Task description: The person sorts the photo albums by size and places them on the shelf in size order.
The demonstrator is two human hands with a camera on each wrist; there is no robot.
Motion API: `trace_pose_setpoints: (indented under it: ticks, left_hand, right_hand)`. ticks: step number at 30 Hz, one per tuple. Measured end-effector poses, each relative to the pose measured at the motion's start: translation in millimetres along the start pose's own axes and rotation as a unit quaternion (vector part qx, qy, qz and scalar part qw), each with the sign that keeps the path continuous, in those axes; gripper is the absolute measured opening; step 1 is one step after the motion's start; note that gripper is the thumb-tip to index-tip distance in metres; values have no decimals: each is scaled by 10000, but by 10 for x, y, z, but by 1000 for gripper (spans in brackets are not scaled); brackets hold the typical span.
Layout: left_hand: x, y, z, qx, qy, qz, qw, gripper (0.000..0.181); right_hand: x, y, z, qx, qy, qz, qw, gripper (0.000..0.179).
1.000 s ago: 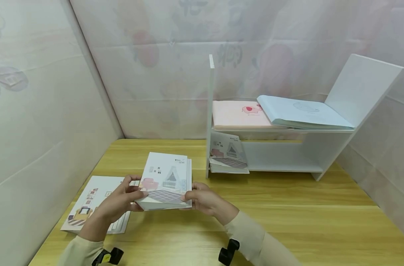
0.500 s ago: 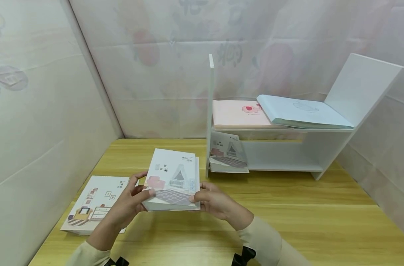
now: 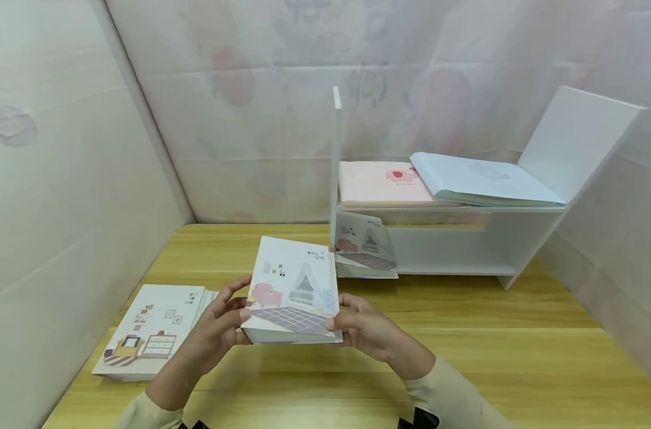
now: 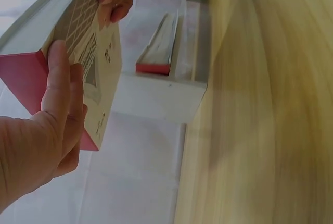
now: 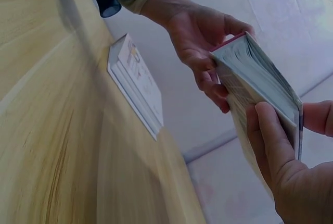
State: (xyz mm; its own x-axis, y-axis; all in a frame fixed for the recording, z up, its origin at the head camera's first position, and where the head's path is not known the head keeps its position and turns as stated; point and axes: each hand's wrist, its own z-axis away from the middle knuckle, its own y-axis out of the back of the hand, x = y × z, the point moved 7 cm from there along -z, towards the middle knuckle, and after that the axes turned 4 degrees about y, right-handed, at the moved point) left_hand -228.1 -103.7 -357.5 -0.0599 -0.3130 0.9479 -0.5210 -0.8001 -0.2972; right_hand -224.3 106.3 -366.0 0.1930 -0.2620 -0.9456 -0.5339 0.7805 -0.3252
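A thick white photo album [image 3: 293, 280] with a pink sofa and a grey tent on its cover is held up over the table, tilted. My left hand [image 3: 215, 328] grips its left side, thumb on the cover and fingers behind. On the opposite side my right hand [image 3: 376, 328] pinches the lower corner, thumb on top. The left wrist view shows a red spine [image 4: 23, 75] beside my left hand. Loose page edges [image 5: 255, 70] face the right wrist camera. A matching album [image 3: 364, 238] leans in the lower left of the white shelf [image 3: 438, 247].
Another white album [image 3: 148, 328] with furniture drawings lies at the table's left. A pink album [image 3: 384, 185] and a light blue one [image 3: 486, 176] lie on the upper shelf, the blue overlapping the pink. The shelf's left panel [image 3: 336, 167] stands just behind the held album's right corner.
Both hands have carried the held album to the right, toward the shelf, uncovering more of the album lying at left. The grip looks the same.
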Motion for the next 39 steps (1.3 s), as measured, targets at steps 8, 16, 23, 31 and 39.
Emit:
trace_pose_setpoints:
  ticks: [8,16,23,31,39]
  left_hand:
    - [-93,-140,-62,163,226,159,9995,60]
    - [-223,-288,-144,87,355,352,9987,70]
    - [-315,-474,-230,-367,424,411,9976,80]
    - [-447,-665,-329,-241,696,532,9959,81]
    - [-482,-799,-444,-103,588,509,9969,81]
  right_hand:
    - [-66,108,157,-188,202,62,9996,40]
    - [-111,302,305,-258,260,283,9989,44]
    - [-45,490,462,-170,278,203,9993,43]
    - [11,692,649,306,393,40,9988,43]
    - [111,830,776,1590,666,-267,9847,36]
